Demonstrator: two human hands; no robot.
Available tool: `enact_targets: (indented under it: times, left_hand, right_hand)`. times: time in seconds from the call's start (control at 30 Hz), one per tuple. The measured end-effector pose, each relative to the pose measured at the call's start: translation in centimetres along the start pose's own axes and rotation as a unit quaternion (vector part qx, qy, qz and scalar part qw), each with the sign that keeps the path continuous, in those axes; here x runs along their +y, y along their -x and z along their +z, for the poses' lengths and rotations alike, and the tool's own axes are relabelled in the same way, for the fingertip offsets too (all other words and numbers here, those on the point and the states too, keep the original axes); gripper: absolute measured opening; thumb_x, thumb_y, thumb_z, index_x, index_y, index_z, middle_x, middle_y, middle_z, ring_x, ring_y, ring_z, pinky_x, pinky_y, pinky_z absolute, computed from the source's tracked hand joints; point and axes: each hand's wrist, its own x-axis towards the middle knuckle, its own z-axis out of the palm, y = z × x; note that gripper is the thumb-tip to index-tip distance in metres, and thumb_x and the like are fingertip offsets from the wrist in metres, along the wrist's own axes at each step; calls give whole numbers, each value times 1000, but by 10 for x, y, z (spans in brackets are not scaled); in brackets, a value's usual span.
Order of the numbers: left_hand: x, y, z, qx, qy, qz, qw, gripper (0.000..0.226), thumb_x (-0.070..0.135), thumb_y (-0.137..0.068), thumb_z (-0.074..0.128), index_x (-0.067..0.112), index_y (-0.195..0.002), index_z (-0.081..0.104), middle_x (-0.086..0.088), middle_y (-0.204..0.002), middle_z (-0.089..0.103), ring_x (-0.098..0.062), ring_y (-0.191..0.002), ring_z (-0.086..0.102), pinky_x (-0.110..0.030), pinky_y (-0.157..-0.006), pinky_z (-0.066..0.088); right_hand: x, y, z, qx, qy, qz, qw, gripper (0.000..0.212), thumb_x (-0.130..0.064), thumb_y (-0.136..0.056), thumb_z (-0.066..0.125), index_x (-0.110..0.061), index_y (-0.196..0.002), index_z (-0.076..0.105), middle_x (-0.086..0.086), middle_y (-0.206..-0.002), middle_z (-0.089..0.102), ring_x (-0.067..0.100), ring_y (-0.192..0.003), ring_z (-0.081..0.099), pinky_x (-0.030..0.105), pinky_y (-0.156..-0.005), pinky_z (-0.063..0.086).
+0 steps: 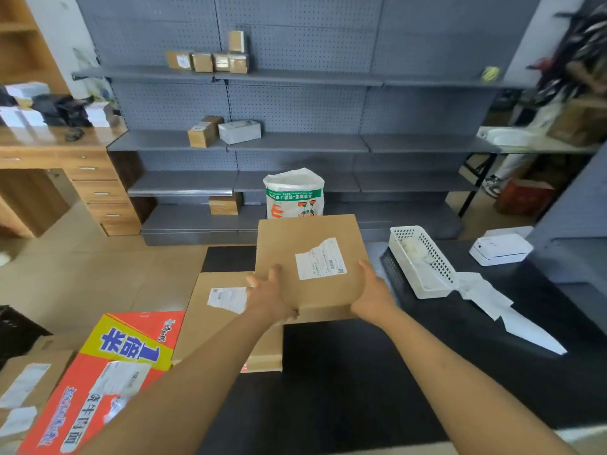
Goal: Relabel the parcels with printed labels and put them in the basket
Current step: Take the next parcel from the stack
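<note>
Your left hand [267, 292] and right hand [374, 295] both clamp the flat brown cardboard parcel [308, 264], one at each near corner, thumbs on top and fingers curled under the near edge. Parcel held level above the black tabletop [361, 372], its far edge over the table's far rim. A white printed label [320, 259] sits on its top face, right of centre, upper corner torn and lifted.

Under your left wrist: a second flat brown cardboard box [223, 316] with its own white label, lying at the table's left edge; the held parcel overlaps its right far corner. Left of that, a red and yellow printed carton [108, 366] tilts against the table side, with a plain brown box [23, 389] beyond it at the frame edge.

Right of the held parcel: a white plastic lattice basket [423, 261] standing on the tabletop, near but apart from your right hand, some pale contents inside, too blurred to tell. White backing paper strips [492, 303] trail from its near end. Beyond, a small white label printer [501, 249] near the table's right edge.

Bare black surface lies between your forearms. Behind the table: a white printed sack [294, 192] on the floor and grey metal shelving [295, 142] with a few small boxes.
</note>
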Motion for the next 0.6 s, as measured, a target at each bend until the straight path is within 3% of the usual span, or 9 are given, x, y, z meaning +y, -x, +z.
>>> enact_targets:
  times: [0.1, 0.23, 0.33, 0.6]
  left_hand:
    - [31, -1, 15, -11, -10, 21, 1000, 97, 34, -67, 83, 33, -137, 16, -13, -132, 11, -32, -117, 37, -39, -96, 47]
    - [68, -1, 42, -21, -13, 32, 999, 98, 37, -68, 81, 33, -140, 14, -14, -137, 8, -35, -126, 28, -43, -103, 42]
    - [91, -5, 67, -25, -10, 14, 1000, 98, 38, -69, 80, 33, -140, 13, -15, -139, 5, -35, -128, 25, -46, -106, 37]
    - [122, -8, 136, -34, 10, -37, 999, 99, 36, -67, 82, 32, -140, 15, -12, -134, 11, -33, -121, 30, -44, -100, 43]
  right_hand:
    - [27, 1, -23, 16, 10, 16, 1000, 96, -12, -73, 59, -34, -150, 5, 10, -137, 41, 31, -117, 48, 35, -84, 47]
    - [65, -7, -47, -4, -4, 49, 999, 98, -10, -69, 61, -33, -148, 8, 12, -139, 35, 34, -120, 45, 47, -96, 47]
    - [95, -20, -59, -21, -7, 53, 998, 101, -8, -68, 63, -33, -149, 7, 11, -138, 34, 33, -122, 43, 45, -97, 47]
    - [163, -50, -68, -91, 29, 50, 994, 104, -4, -71, 63, -33, -150, 2, 10, -140, 31, 32, -125, 41, 44, -98, 47]
